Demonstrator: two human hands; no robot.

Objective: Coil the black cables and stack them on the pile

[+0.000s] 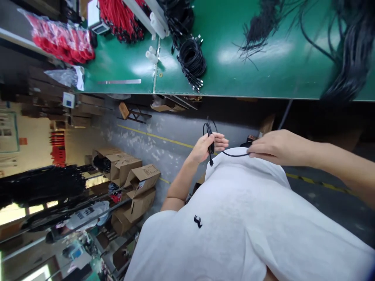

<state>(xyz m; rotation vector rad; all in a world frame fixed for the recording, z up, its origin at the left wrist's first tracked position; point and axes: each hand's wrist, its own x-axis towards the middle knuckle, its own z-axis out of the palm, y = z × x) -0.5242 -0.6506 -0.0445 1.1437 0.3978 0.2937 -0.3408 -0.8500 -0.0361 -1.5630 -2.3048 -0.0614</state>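
Observation:
In the head view my left hand [205, 146] holds a small coil of thin black cable [211, 145] between thumb and palm, its other fingers stretched out. A plug end of the cable hangs just below that hand. One length of cable runs from the coil across the front of a white shirt to my right hand [271, 146], whose fingers are pinched together on it. Both hands are in the air, over the floor side of the green table's edge. A tied bundle of black cables [191, 58] lies on the tabletop beyond them.
The green table [222, 78] spans the top of the view. It carries loose black cables [348, 66], red cables [124, 19], white plastic pieces [151, 55] and a metal strip [120, 82]. Cardboard boxes [143, 179] and a wooden stool [124, 111] stand on the floor.

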